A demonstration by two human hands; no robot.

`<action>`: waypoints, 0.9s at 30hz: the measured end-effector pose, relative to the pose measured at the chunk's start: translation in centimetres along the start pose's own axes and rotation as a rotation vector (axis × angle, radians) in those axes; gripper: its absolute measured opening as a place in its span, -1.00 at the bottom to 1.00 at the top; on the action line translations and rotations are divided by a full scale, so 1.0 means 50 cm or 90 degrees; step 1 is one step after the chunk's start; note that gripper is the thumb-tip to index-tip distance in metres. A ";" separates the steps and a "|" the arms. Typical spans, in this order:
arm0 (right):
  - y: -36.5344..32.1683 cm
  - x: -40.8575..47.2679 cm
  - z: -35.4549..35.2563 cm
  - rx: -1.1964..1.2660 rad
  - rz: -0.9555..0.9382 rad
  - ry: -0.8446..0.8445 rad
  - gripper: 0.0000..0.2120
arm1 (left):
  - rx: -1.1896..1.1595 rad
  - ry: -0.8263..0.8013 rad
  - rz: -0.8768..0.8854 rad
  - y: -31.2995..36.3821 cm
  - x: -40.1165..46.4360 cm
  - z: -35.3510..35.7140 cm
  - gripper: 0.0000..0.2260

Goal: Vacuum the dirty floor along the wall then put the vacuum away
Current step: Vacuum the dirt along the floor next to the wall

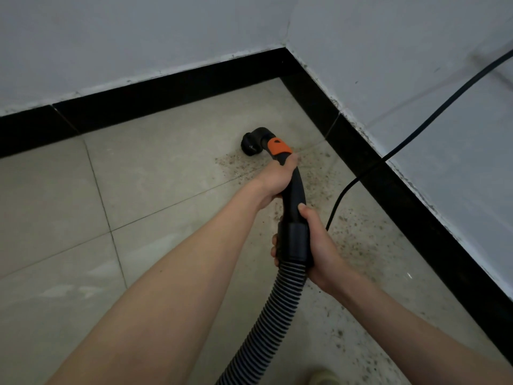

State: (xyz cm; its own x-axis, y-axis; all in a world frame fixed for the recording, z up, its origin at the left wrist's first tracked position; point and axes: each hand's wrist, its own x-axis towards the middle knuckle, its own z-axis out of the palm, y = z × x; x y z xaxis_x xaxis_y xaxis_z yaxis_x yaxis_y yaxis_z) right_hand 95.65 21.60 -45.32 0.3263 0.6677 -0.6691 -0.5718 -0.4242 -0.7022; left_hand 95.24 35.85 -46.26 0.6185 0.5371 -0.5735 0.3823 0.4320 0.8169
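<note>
Forearms fill the lower frame, nearest the camera, both reaching up toward frame centre. Ribbed hose (266,315) rises from the bottom edge between them. Right hand (319,245) is wrapped around the black cuff (294,240) where the hose joins the handle, thumb lying up along the tube. Left hand (274,180) is closed round the curved handle (298,187) higher up, just below the orange slider (279,145). 2 hands, both gripping tight, no open fingers.

Nozzle (251,143) sits above centre, pointing down at the tile floor (155,173), at the top edge of the dirt (358,240). The dirt scatters from there down the right side along the black baseboard (388,173). Cannot tell if the nozzle touches the tile. Power cord (410,134) runs from the upper right edge down across the wall to the floor beside the right hand.

Judgement: vacuuming is underway, most of the grit is left. Do it well: keep the mouth low over the tile, work slow overlapping passes from the corner down along the baseboard, steer with the left hand, feed hose with the right, keep the cord out of the nozzle's path.
</note>
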 end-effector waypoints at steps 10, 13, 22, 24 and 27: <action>0.031 -0.023 0.066 -0.034 0.016 -0.009 -0.54 | -0.003 -0.013 -0.032 -0.019 -0.047 -0.075 -0.52; 0.037 -0.034 0.081 -0.026 0.021 -0.020 -0.55 | -0.019 -0.016 -0.028 -0.024 -0.058 -0.088 -0.56; 0.041 -0.043 0.139 -0.095 0.017 -0.004 -0.58 | -0.094 0.017 -0.026 -0.023 -0.107 -0.146 -0.74; 0.040 -0.058 0.143 -0.150 0.007 0.007 -0.61 | -0.127 0.003 -0.035 -0.032 -0.125 -0.159 -0.77; 0.050 -0.085 0.148 -0.212 -0.007 0.024 -0.67 | -0.168 0.007 -0.047 -0.053 -0.153 -0.168 -0.76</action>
State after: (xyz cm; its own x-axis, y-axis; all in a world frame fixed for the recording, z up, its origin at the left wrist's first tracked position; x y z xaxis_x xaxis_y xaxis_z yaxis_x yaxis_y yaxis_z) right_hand 87.25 22.23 -42.40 0.3625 0.6525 -0.6655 -0.2928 -0.5982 -0.7460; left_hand 83.74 36.67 -44.57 0.5882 0.5043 -0.6322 0.2325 0.6432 0.7295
